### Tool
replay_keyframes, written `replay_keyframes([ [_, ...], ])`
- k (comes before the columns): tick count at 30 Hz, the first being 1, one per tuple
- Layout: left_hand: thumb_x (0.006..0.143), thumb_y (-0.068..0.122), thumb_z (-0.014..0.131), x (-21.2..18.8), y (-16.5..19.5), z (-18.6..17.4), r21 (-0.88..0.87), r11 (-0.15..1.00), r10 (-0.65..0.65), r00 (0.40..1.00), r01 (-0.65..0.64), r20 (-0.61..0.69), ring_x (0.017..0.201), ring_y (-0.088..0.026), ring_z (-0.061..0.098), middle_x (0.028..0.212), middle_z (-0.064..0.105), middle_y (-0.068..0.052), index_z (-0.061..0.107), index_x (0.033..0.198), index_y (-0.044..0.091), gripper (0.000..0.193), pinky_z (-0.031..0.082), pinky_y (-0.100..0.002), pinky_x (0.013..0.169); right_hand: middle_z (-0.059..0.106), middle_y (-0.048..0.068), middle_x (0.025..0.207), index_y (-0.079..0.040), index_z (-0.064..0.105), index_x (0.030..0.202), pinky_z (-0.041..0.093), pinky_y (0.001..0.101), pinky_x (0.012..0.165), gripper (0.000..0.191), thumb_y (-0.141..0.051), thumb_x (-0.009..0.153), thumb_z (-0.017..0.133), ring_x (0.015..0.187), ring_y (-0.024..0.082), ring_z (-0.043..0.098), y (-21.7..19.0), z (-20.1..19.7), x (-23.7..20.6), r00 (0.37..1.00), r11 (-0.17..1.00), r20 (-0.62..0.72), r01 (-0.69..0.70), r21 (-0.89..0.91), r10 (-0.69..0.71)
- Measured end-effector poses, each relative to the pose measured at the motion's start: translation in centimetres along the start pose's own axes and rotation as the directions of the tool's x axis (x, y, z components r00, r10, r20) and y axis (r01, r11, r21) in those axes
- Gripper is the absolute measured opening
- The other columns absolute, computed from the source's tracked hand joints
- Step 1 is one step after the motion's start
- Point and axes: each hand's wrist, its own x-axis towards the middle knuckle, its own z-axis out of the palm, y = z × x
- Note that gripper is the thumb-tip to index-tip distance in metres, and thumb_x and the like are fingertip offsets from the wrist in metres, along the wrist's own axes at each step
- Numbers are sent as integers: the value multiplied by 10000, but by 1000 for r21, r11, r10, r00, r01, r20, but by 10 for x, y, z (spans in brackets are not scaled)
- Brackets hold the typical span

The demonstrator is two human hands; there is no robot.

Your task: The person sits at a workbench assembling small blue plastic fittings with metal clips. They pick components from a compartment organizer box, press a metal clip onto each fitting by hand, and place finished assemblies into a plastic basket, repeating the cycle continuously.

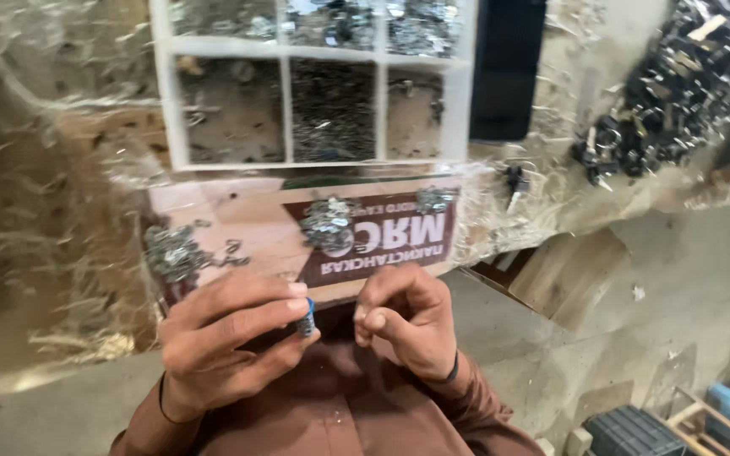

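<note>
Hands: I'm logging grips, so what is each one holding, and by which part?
The left hand pinches a small blue-and-metal part by its end. The right hand is curled; anything held cannot be told.

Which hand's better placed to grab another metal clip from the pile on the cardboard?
Right, probably. The left hand is pinching a small blue-tipped part, while the right hand looks empty, loosely curled, and sits just below the middle clip pile on the cardboard sheet.

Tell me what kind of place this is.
Looks like a small assembly workshop, likely hand piecework. A white compartment tray holds sorted tiny metal parts, a heap of dark parts lies at upper right, and the left hand pinches a small blue-ended part beside the right hand.
</note>
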Motion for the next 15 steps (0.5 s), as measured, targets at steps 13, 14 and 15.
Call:
replay_keyframes([
  [13,820,96,883,22,-1,26,-43,996,81,979,-74,185,863,-225,726,1126,738,-64,737,1156,100,366,572,-333,754,740,170,973,41,671,1079,621,305,763,114,99,980,671,828,194,738,-3,-13,5,783,545,-61,372,-751,-619],
  [14,826,92,877,22,-2,27,-44,996,78,980,-71,182,868,-228,727,1130,736,-64,735,1162,101,365,569,-337,755,744,179,978,43,658,1095,629,311,775,112,85,992,667,837,196,741,0,-13,4,765,533,-57,391,-750,-641],
  [15,831,89,871,22,-3,29,-44,997,76,981,-69,178,873,-230,728,1135,735,-65,734,1168,102,364,566,-341,757,744,198,997,42,648,1100,636,322,792,103,62,1000,657,852,205,743,3,-12,3,757,549,-76,397,-735,-649],
])
